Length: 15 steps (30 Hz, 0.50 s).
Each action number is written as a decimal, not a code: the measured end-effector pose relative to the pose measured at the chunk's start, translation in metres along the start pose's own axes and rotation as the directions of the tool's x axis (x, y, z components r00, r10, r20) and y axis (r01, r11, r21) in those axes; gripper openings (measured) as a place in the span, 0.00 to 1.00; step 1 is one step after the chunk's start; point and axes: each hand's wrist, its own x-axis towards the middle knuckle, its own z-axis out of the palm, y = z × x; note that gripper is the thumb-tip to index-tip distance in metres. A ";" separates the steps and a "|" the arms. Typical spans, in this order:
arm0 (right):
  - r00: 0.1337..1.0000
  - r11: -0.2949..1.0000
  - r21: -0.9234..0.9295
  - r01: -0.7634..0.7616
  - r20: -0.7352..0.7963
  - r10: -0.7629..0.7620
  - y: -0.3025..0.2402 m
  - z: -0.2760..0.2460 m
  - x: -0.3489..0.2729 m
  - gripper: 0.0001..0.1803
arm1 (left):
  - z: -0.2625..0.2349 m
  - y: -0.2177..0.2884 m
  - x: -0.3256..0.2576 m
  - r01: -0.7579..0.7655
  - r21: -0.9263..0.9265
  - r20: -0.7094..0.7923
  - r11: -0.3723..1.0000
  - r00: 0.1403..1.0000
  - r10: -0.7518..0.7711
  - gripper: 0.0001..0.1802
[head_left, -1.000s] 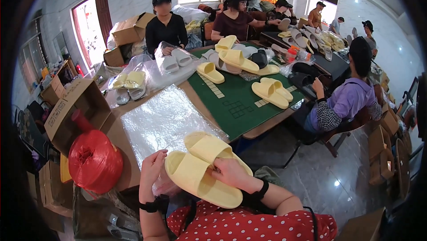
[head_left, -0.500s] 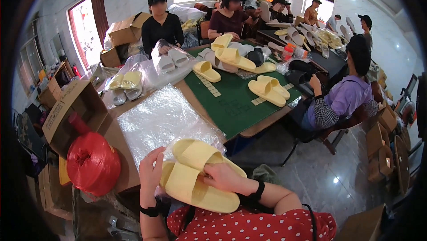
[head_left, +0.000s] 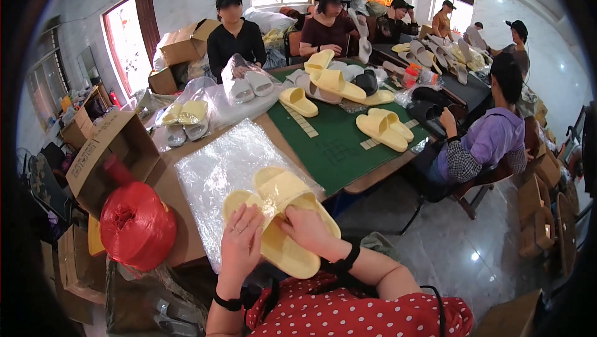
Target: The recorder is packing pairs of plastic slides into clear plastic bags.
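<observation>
The right hand (head_left: 305, 228) has its fingers curled tight into the straps of a pair of yellow slippers (head_left: 280, 187), gripping both at once, side by side with toes pointing away from the person. The left hand (head_left: 239, 234) is unclenched, its fingers nearly straight and close together, laid over the strap of the left-hand slipper; the pair hangs on the near side of the green mat (head_left: 329, 172), to its left. Behind the slippers lies a square of clear film (head_left: 214, 159), just left of the mat; whether the toes touch it, I cannot tell. Farther left of the mat come a red twine roll (head_left: 138, 228) and, behind that, an open box (head_left: 87, 159). On the mat's right part rests another yellow pair (head_left: 385, 128), and across its far part sits a slipper pile (head_left: 336, 85), mostly yellow with some grey and black. Off the mat's far left corner is a clear bag (head_left: 255, 85) with white slippers inside. A person in black (head_left: 233, 41) sits beyond that corner; a person in purple (head_left: 488, 135) sits to the mat's right.
</observation>
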 end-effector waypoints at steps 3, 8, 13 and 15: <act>0.999 1.000 -0.015 0.017 -0.041 -0.018 0.001 0.015 0.017 0.14 | 0.004 0.006 -0.001 0.012 -0.062 -0.009 0.998 1.000 -0.013 0.17; 0.968 0.988 -0.020 0.155 -0.196 -0.156 0.026 0.066 0.045 0.11 | 0.004 0.008 -0.003 -0.001 -0.052 -0.025 0.999 1.000 -0.001 0.16; 0.999 0.994 0.107 -0.036 0.003 0.035 0.019 0.071 0.083 0.11 | 0.007 0.002 -0.005 -0.017 -0.166 0.004 0.986 1.000 0.018 0.16; 0.996 0.997 0.017 0.069 -0.065 -0.068 0.016 0.080 0.091 0.12 | 0.005 0.000 -0.009 -0.009 -0.155 -0.007 0.988 1.000 0.008 0.15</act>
